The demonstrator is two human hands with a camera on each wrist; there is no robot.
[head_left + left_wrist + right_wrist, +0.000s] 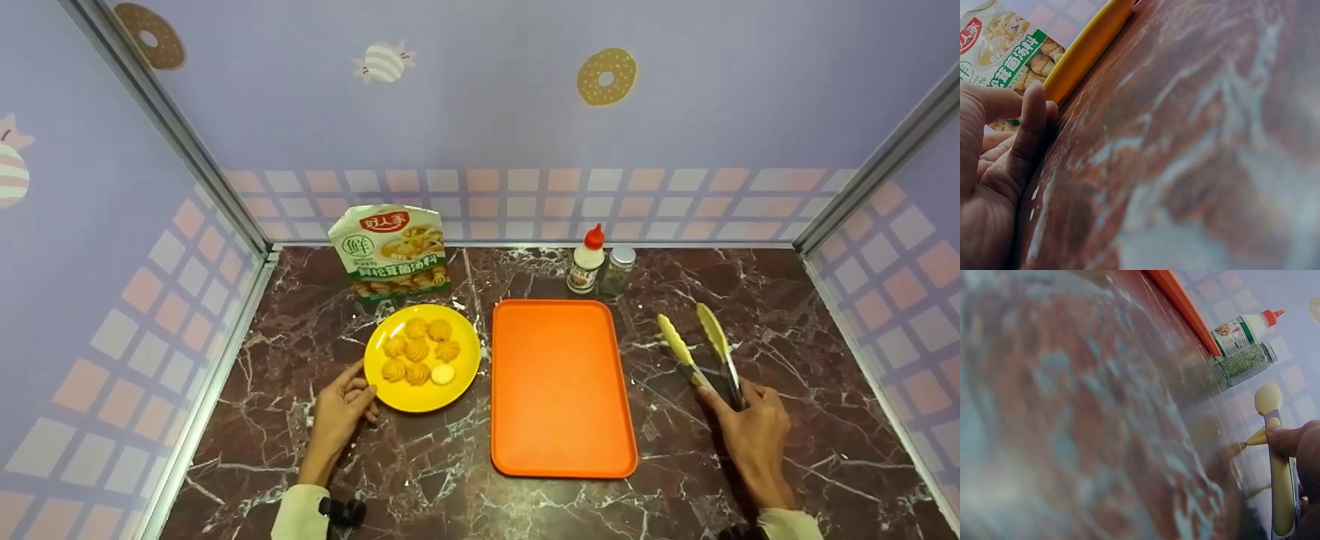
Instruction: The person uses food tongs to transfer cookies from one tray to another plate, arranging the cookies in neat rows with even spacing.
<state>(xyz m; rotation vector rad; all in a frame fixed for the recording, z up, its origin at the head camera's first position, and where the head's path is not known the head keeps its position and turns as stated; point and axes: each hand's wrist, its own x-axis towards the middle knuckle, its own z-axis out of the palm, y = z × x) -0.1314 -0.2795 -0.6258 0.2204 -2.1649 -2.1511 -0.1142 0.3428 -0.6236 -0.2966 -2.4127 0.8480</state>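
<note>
My left hand (pixel 341 405) is at the left rim of a round yellow plate (pixel 424 400), its thumb and fingertips holding the edge. Several swirled golden cookies (pixel 416 349) lie on the plate, along with one smooth pale round piece (pixel 442 374). In the left wrist view the fingertips meet the plate's rim (pixel 1081 53) low by the tabletop. On the right, my right hand (pixel 754 427) grips metal tongs with yellow tips (pixel 718 330). The tongs' arms are spread, with nothing between them, and they point toward the back wall.
An orange tray (pixel 562 390) lies between the plate and the tongs. Behind the plate stands a soup seasoning packet (pixel 394 251). A red-capped squeeze bottle (pixel 586 268) and a glass jar of green flakes (pixel 618 271) stand behind the tray. Patterned walls (pixel 510 135) enclose the marbled table (pixel 420 480).
</note>
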